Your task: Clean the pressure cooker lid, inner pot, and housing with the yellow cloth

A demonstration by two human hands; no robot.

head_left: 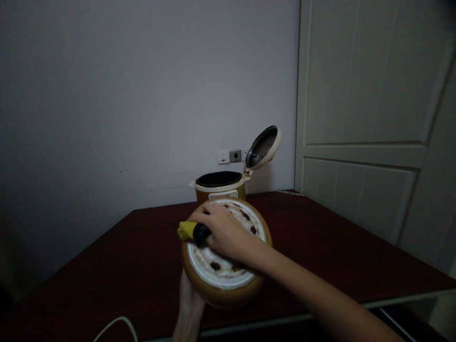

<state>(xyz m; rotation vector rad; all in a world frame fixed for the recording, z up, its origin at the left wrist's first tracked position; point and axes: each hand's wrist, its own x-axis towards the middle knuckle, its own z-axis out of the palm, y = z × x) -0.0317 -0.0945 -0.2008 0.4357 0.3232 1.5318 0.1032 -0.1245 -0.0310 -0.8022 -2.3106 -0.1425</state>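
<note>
A round pan-like vessel (228, 295) is tilted up, its pale flat base with dark brown stains facing me and a golden-brown edge around it. My left hand (191, 301) supports it from below on the left, its fingers partly hidden behind the edge. Across the base lies my right hand (226, 233), closed around a yellow-and-black object (186, 230) whose kind I cannot make out. That object's yellow end sticks out to the left, past the vessel's edge. Just behind stands a rice cooker (221, 186) with its lid (265, 147) raised to the right.
All this is over a dark red table (142, 251). Wall sockets (230, 156) sit behind the cooker. A white cord (123, 319) curves at the front left. To the right is a pale panelled door (363, 109).
</note>
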